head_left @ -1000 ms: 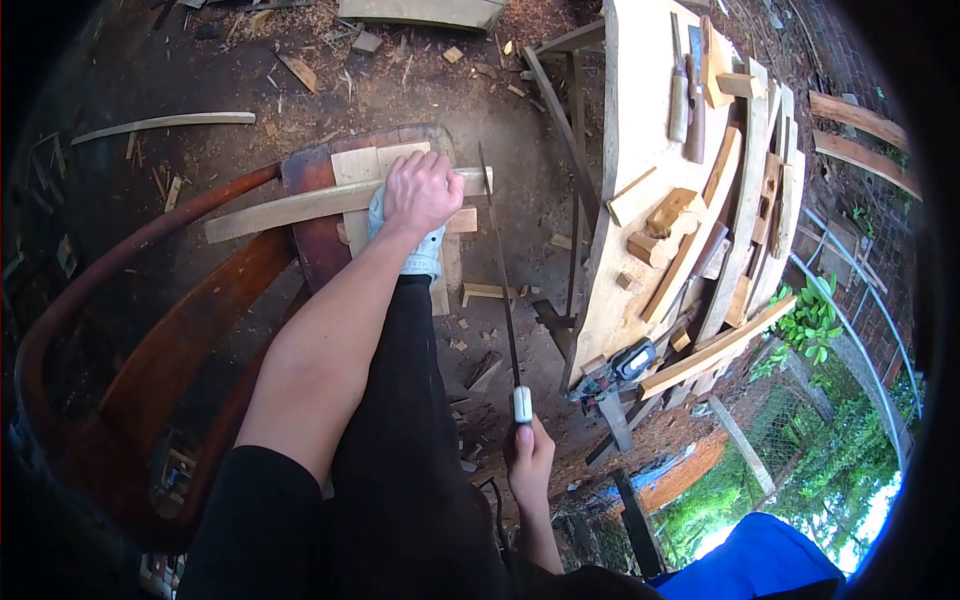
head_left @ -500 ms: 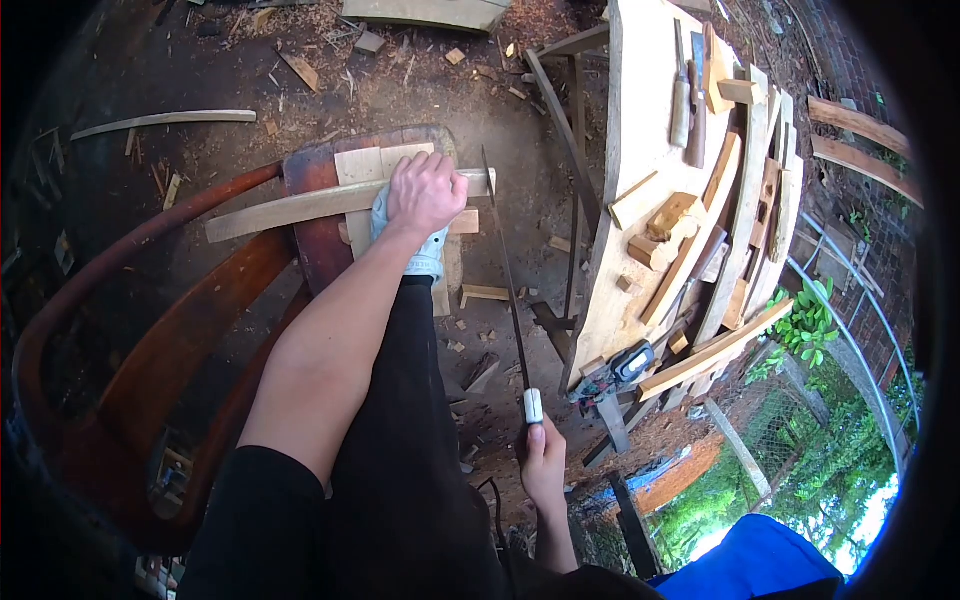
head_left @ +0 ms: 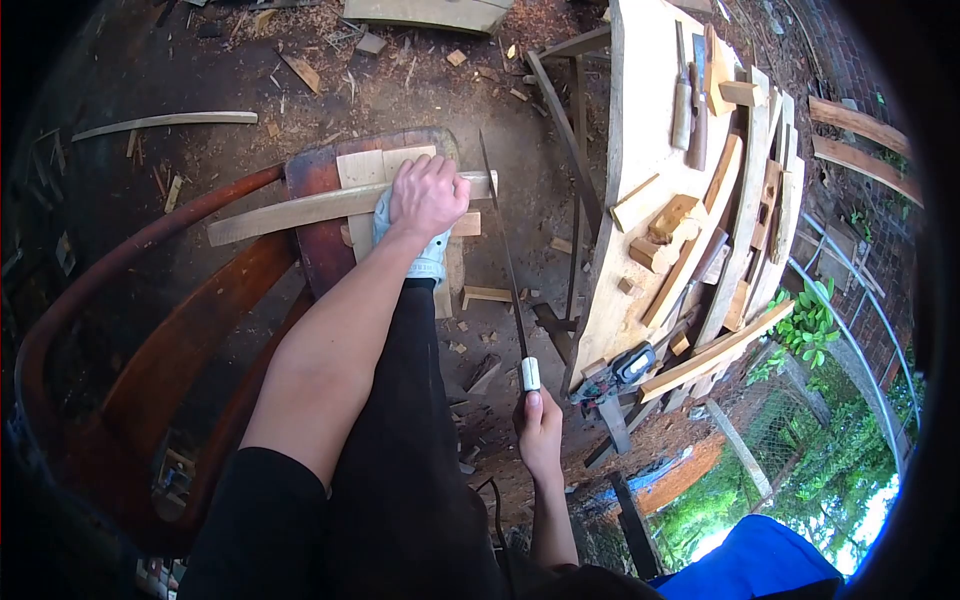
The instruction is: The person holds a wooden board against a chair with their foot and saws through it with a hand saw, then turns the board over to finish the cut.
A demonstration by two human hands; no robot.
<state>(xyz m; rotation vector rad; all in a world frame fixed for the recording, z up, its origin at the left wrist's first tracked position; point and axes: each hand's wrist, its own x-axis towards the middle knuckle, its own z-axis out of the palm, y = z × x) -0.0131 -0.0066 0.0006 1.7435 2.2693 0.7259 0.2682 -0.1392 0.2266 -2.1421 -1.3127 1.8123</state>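
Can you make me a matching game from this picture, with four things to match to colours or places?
Things:
1. saw
2. shoe
3. wood strip
4. chair

Colours or places:
A. reddish brown, with a curved back
B. under the left hand, with one end near the blade
C. held in the right hand
D. pale blue

Right pairs: 1-C, 2-D, 3-B, 4-A
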